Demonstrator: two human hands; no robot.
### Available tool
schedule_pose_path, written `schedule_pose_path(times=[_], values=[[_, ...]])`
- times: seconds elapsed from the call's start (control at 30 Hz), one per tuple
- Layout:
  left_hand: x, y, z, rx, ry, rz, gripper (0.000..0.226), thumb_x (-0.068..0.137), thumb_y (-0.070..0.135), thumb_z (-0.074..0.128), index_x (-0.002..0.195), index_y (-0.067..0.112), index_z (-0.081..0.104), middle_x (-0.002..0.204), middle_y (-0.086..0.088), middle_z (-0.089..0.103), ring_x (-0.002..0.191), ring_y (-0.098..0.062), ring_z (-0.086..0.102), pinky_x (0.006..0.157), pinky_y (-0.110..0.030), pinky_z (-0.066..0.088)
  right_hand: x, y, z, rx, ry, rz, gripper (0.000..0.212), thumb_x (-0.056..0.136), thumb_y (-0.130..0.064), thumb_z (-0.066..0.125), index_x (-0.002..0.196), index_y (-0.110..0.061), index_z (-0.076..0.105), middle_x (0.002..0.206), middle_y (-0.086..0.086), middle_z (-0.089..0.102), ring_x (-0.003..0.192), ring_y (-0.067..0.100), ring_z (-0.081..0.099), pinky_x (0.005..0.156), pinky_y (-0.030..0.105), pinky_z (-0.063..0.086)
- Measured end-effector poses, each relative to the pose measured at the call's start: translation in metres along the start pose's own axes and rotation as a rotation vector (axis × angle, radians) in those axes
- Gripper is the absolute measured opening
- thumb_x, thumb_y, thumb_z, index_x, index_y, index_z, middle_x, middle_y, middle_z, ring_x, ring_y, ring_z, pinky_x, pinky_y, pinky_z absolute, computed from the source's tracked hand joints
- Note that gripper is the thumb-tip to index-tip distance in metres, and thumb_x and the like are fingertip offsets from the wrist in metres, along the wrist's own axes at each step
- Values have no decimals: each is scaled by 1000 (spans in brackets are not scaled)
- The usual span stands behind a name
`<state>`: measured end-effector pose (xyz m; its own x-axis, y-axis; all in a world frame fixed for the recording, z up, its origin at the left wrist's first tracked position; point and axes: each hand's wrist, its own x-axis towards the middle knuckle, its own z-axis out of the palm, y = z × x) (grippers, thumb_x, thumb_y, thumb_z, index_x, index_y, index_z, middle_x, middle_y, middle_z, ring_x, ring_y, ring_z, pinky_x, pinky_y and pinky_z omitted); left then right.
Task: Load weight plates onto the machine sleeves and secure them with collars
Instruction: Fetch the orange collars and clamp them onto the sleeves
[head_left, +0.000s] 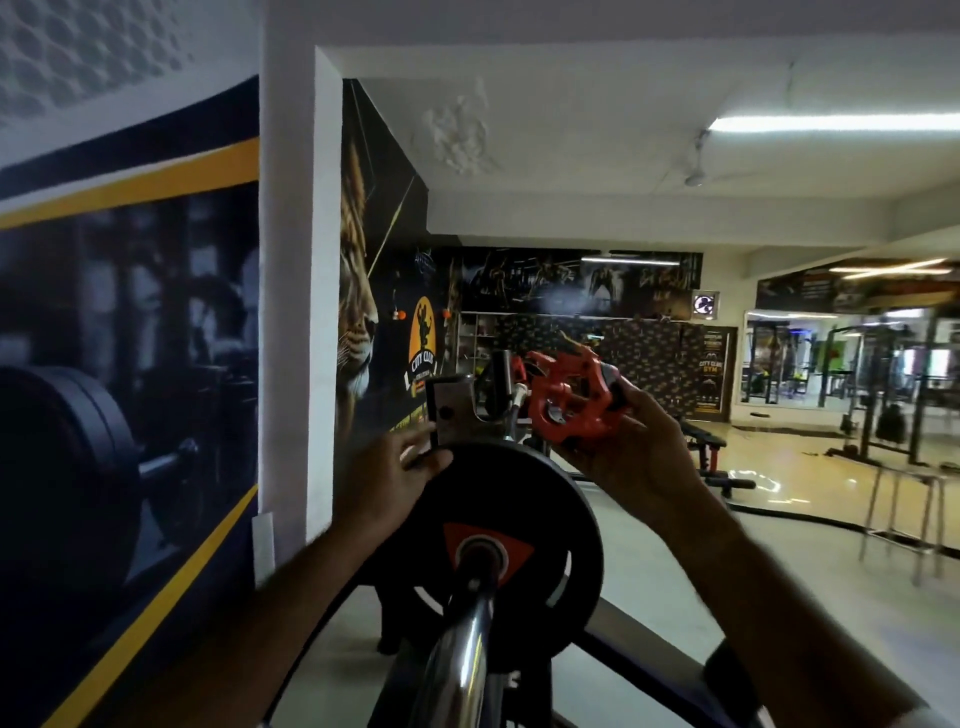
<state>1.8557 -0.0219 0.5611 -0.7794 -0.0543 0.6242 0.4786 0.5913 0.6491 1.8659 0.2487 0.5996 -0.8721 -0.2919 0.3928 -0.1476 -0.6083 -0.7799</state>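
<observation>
Round black weight plate (498, 525) with red triangular hub mark: seated upright on the shiny chrome steel sleeve (457, 654), face-on. Orange-red plastic clamp collar (566, 400): held above and right of the plate, off the sleeve.

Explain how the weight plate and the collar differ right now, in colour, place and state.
The weight plate is black and large; the collar is red-orange and small. The weight plate already sits on the chrome sleeve; the collar is off it, held up in the right hand. The left hand rests on the plate's upper rim, while the right hand grips the collar. Both have a centre hole for the sleeve.
</observation>
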Motion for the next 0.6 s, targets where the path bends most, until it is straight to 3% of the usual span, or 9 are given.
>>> schedule_pose_path(times=[0.1, 0.17, 0.27, 0.37, 0.43, 0.6], values=[[-40, 43, -15, -416, -130, -17, 13, 93, 27, 72, 105, 29, 77, 97, 14, 79, 99, -2, 73, 71, -3, 48, -59, 19, 30, 23, -37, 14, 65, 100, -45, 47, 155, -10, 44, 157, 25, 45, 148, 45, 39, 116, 50, 40], [-73, 63, -30, -588, -320, -23, 13, 95, 27, 68, 91, 31, 80, 90, 12, 81, 88, 0, 74, 73, -11, 54, -95, 40, 50, 25, -45, 19, 66, 102, -48, 45, 156, -10, 40, 162, 26, 37, 153, 47, 28, 119, 51, 35], [-120, 68, -60, -664, -502, -56, 26, 87, 40, 69, 103, 23, 81, 100, 3, 81, 92, -7, 75, 83, -22, 56, -141, 76, 79, 59, -97, 41, 71, 103, -50, 43, 156, -4, 37, 161, 27, 37, 149, 45, 35, 121, 50, 35], [-153, 50, -87, -686, -600, -125, 42, 84, 53, 74, 113, 23, 79, 115, -5, 78, 115, -29, 70, 102, -42, 47, -178, 103, 110, 122, -91, 81, 68, 106, -50, 37, 152, 0, 43, 151, 27, 51, 138, 42, 52, 117, 47, 44], [-171, 38, -101, -718, -615, -155, 45, 82, 54, 77, 114, 21, 78, 117, -11, 77, 115, -31, 70, 104, -47, 46, -198, 116, 130, 70, -14, 91, 63, 110, -47, 28, 151, -4, 47, 151, 27, 52, 139, 42, 53, 114, 48, 48], [-207, 38, -135, -772, -506, -204, 40, 72, 34, 81, 108, 14, 78, 104, -10, 80, 100, -26, 77, 82, -35, 62, -246, 123, 157, -344, 103, 16, 41, 111, -28, 37, 139, -10, 61, 139, 21, 64, 130, 36, 62, 109, 44, 53]])
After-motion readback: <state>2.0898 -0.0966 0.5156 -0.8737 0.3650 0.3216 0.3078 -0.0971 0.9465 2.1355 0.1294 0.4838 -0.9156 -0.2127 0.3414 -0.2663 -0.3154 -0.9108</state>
